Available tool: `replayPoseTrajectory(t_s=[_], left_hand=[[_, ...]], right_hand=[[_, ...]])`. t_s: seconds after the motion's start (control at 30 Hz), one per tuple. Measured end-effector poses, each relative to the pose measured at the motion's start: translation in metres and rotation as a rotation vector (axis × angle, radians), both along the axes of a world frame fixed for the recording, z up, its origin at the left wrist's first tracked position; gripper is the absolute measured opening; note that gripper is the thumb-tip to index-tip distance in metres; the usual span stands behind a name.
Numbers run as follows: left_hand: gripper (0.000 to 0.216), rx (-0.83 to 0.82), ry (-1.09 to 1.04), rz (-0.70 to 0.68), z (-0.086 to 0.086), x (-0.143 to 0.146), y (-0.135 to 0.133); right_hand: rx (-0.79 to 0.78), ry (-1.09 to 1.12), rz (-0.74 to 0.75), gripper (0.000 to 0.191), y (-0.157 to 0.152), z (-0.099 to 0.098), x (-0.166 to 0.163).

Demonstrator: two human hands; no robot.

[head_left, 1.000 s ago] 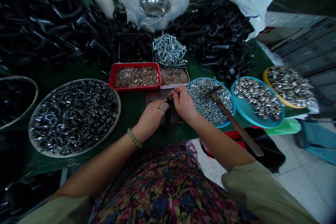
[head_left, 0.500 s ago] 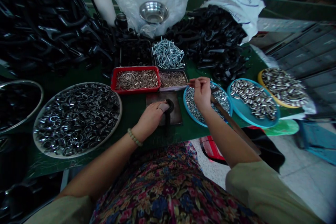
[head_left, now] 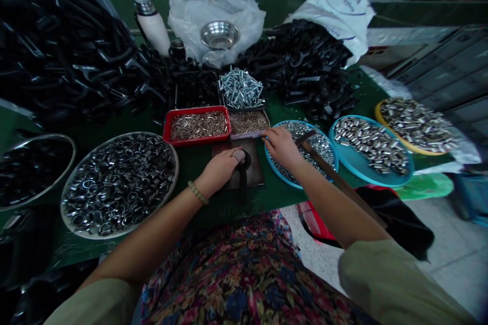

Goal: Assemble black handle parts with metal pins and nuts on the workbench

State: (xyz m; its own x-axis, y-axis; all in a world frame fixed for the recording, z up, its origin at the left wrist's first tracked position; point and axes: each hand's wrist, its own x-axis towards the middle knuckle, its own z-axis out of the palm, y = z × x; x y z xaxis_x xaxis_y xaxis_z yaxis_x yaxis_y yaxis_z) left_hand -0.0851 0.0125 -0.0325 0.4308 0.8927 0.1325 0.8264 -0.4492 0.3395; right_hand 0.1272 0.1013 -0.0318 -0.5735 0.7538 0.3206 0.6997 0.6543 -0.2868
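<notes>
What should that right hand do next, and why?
Maybe the right hand should reach for one of the tiny bits in the pale tray: it is beside that tray's corner, while the left hand holds the black part on the metal plate.

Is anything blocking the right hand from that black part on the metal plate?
Nothing visible stands between the right hand and the black part; the left hand is at its opposite side.
</notes>
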Motion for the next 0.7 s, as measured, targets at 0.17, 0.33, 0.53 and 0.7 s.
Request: replayPoseTrajectory(t_s=[0.17,0.33,0.53,0.7], left_hand=[[0.032,0.033,0.032,-0.038,-0.001,-0.001,-0.002],[0.022,0.083,-0.119,0.075,-0.007,-0.008,-0.006],[0.019,0.055,-0.397,0.282,-0.014,-0.009,-0.024],[0.017,0.118,-0.436,0.328,-0.014,-0.007,-0.029]], right_hand=[[-0.197,0.214,0.242,0.022,-0.024,-0.009,-0.028],[-0.273,0.187,0.214,0.018,-0.025,-0.017,-0.037],[-0.302,0.133,0.230,0.010,-0.018,-0.015,-0.042],[-0.284,0.230,0.105,0.013,-0.005,-0.012,-0.042]])
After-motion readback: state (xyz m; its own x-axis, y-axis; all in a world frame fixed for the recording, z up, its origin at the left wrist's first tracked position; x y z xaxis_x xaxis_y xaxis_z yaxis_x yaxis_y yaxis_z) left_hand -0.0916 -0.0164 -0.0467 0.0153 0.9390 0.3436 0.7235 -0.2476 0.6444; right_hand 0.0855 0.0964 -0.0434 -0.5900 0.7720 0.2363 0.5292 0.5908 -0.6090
